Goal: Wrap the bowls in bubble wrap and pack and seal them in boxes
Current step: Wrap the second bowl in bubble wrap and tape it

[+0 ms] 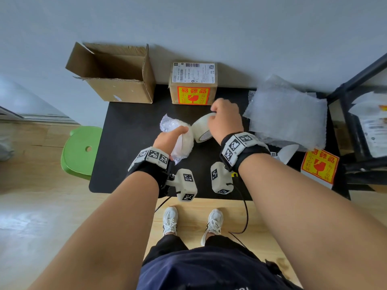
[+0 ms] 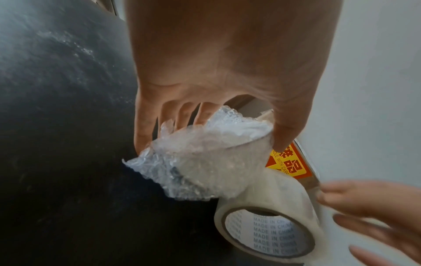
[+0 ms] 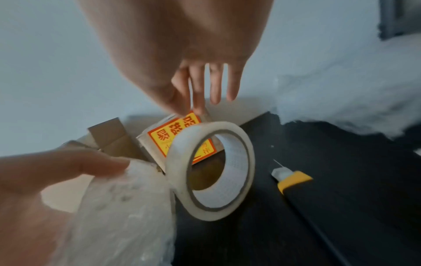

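The left hand (image 1: 167,139) holds the wrapped bowl (image 2: 205,162) over the tabletop (image 1: 129,155), its grip spanning the rim. Likely fragile, and slippery under soft bubble wrap. The right hand (image 1: 225,118) pinches the light, stiff tape roll (image 3: 210,171) beside it.

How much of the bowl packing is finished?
One sealed box with a fragile sticker looks done. Now the left hand grips a bubble-wrapped bowl, and the right hand is at the tape roll. Still left: taping it, then filling and sealing the open box.
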{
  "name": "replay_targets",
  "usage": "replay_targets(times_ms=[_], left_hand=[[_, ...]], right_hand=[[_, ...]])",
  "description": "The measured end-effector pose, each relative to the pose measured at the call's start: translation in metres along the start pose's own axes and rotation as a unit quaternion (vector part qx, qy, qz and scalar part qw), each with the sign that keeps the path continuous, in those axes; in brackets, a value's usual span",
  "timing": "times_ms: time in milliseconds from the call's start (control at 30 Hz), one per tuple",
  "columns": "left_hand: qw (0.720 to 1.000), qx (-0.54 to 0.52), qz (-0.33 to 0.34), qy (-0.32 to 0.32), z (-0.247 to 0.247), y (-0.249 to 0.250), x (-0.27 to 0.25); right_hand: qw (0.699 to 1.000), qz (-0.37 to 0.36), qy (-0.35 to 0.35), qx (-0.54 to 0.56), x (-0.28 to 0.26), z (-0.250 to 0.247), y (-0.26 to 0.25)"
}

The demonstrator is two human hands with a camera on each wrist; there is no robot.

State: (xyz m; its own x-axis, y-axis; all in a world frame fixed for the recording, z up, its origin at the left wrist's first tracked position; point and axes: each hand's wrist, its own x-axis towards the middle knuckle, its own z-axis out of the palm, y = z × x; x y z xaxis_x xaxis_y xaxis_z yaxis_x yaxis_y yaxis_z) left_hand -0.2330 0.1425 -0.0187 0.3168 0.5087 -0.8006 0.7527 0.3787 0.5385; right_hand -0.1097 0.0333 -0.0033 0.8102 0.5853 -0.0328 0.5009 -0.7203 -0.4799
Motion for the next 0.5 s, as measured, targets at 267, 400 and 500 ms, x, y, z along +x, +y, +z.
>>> replay_targets(times_ms=[267, 400, 500], left_hand=[[0.992, 0.110, 0.064, 0.014, -0.013, 0.002, 0.004], [0.980, 0.168, 0.110, 0.009, -0.016, 0.005, 0.006], [0.971, 0.200, 0.130, 0.004, -0.019, 0.010, 0.004]], right_hand=[[0.945, -0.114, -0.238, -0.194, 0.004, 0.014, -0.014], [0.943, -0.102, -0.255, -0.186, 0.000, 0.015, -0.020], [0.942, -0.097, -0.254, -0.195, -0.005, 0.012, -0.017]])
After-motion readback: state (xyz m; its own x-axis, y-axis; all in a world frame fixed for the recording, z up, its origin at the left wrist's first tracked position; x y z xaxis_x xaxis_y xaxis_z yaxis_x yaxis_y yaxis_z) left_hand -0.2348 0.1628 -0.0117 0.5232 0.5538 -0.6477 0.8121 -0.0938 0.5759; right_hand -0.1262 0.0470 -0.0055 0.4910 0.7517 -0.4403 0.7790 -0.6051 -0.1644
